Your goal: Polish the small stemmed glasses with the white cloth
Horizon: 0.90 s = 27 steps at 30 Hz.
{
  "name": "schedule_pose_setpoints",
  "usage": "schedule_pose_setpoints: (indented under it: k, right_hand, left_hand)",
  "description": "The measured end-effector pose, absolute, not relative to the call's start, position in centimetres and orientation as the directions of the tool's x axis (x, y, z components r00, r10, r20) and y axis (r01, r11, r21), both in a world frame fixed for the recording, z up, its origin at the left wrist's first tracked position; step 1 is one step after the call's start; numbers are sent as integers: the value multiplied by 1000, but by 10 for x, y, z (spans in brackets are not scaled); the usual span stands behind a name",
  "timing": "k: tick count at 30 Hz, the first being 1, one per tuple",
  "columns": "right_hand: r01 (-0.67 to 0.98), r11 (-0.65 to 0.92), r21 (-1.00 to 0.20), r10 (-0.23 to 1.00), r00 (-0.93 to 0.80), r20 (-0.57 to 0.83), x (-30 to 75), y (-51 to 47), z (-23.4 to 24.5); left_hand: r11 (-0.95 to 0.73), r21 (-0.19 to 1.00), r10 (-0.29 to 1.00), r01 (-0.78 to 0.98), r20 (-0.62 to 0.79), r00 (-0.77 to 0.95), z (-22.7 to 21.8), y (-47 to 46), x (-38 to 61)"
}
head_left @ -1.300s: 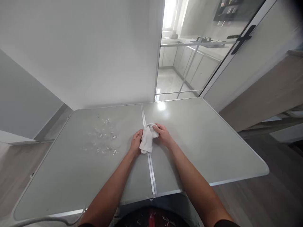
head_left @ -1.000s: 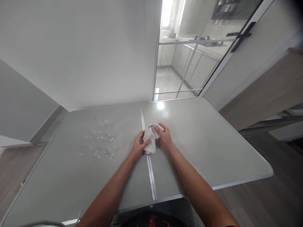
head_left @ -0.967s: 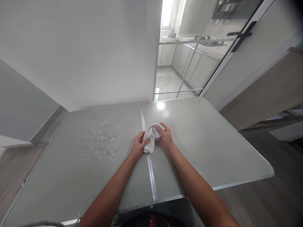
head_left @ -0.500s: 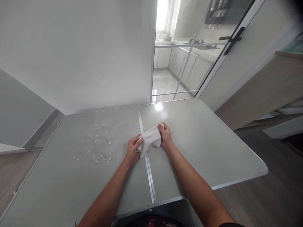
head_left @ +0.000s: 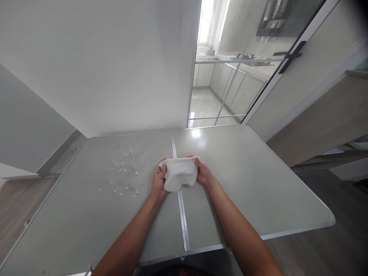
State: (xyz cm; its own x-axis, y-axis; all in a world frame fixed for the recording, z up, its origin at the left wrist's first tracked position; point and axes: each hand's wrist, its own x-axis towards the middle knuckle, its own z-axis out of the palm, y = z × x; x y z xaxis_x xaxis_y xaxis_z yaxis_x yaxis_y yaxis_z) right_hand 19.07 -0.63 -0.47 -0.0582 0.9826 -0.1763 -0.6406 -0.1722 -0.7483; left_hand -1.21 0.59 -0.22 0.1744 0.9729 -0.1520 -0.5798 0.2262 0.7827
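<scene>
A white cloth (head_left: 181, 173) is stretched between my two hands over the middle seam of the table. My left hand (head_left: 159, 178) grips its left edge, thumb on top and fingers partly behind it. At the right edge, my right hand (head_left: 202, 170) pinches the upper corner between thumb and fingers. The lower edge of the cloth hangs in loose folds. To the left of my left hand, splashes of clear liquid (head_left: 126, 168) lie scattered on the grey-green tabletop (head_left: 244, 184).
The folding table has a metal seam (head_left: 183, 226) down its middle and a pale rim. A white wall (head_left: 129, 69) stands along its far edge. Behind it at the right is a glass door (head_left: 221, 88) with a black handle (head_left: 291, 57), showing a kitchen.
The cloth has been spread flatter and wider between my hands, its top edge now nearly level. My left hand has shifted slightly left, and the camera view has moved a little.
</scene>
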Motion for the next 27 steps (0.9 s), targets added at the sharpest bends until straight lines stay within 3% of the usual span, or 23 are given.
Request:
schedule_pose_setpoints:
  k: [3, 6, 12, 15, 19, 27]
  right_hand:
    - [-576, -249, -778, 959, -259, -115, 192, -10, -8]
    - [-613, -259, -746, 950, -301, -82, 191, -10, -9]
    - [-796, -117, -594, 986, -20, -167, 193, 1, -10]
    - [-833, 78, -548, 974, 181, -137, 198, 10, -14]
    - [-785, 340, -518, 884, 455, -109, 206, 17, -21]
    - [-749, 367, -551, 874, 481, -71, 203, 20, -25]
  left_hand:
    - [176, 775, 984, -607, -134, 114, -3, 7, -11]
    - [178, 745, 983, -643, -159, 87, -1, 6, -10]
    - [209, 704, 978, -679, -169, 125, 1, 5, -11]
    - [218, 660, 975, -719, -177, 133, 1, 5, -13]
    - [331, 612, 942, -718, -165, 293, 5, 2, -14]
    - [385, 653, 910, -653, -152, 385, 6, -1, -13]
